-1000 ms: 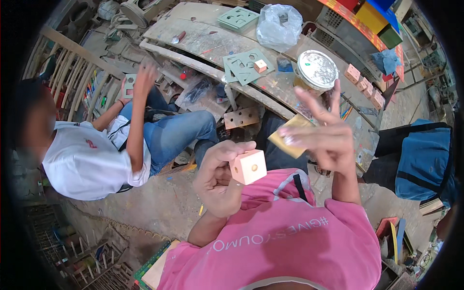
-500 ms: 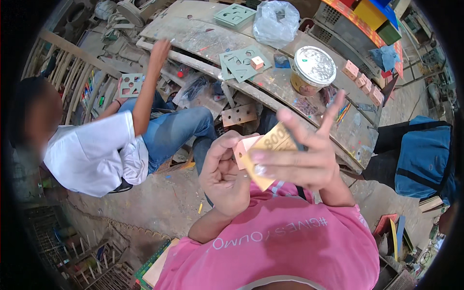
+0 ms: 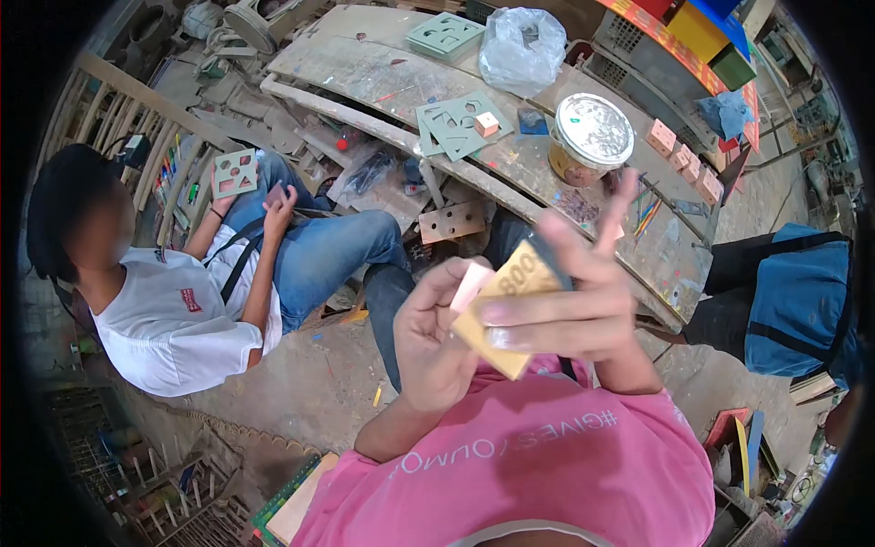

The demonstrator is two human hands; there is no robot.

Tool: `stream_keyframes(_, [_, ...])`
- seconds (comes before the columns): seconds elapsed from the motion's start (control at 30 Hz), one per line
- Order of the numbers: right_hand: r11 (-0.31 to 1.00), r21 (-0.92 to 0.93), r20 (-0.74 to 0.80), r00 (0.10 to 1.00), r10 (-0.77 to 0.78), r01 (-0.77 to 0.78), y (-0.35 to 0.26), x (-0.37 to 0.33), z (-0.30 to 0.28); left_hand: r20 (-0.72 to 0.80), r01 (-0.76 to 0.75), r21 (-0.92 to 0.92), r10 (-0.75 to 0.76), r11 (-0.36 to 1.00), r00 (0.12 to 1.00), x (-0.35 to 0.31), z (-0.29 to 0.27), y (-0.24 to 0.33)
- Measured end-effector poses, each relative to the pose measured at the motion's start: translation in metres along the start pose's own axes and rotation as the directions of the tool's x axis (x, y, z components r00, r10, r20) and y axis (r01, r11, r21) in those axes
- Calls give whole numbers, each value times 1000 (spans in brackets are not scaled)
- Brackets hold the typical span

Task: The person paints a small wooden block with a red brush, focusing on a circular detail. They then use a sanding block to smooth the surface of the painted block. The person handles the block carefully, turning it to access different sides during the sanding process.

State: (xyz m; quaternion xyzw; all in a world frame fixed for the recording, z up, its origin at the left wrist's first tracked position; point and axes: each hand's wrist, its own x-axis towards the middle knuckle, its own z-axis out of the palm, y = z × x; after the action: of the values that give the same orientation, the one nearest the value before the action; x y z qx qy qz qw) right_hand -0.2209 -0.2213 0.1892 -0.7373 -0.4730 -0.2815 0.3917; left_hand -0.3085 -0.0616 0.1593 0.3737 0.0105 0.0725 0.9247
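In front of my chest, my left hand point(image 3: 432, 342) pinches a small pale pink wooden block point(image 3: 469, 284) between thumb and fingers. A folded yellow sheet of sandpaper point(image 3: 519, 276), printed on its back, lies against the block and covers much of it. My right hand point(image 3: 588, 305) grips this sheet with its thumb hidden behind; two fingers lie across the paper and the others point up, blurred.
A workbench point(image 3: 365, 64) holds a lidded tub point(image 3: 593, 132), pale green cut-out boards point(image 3: 456, 126), a plastic bag point(image 3: 521, 50) and pink blocks point(image 3: 661, 137). At left a seated co-worker point(image 3: 173, 319) holds a cut-out board point(image 3: 235, 173). A blue bag point(image 3: 793, 301) is at right.
The sandpaper has tilted and shifted slightly down over the block, with both my hands still holding on. The co-worker's raised arm has come down from the bench to their lap.
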Motion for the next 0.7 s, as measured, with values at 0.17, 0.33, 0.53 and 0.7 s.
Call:
stream_keyframes(0.17, [982,-110,-59,988,146,-152,20,-10,0,77,74,-131,-64,989,995,2,-2,2])
stream_keyframes(0.33, [990,-124,-43,997,61,-66,15,-7,6,110,83,-117,-70,990,991,-1,0,1])
stream_keyframes(0.53, [1000,-4,134,991,-22,23,-2,13,-18,147,-68,315,22,947,989,3,-5,6])
stream_keyframes(0.7, [984,-155,103,992,-78,93,6,13,-23,233,-137,230,82,963,969,3,-4,11])
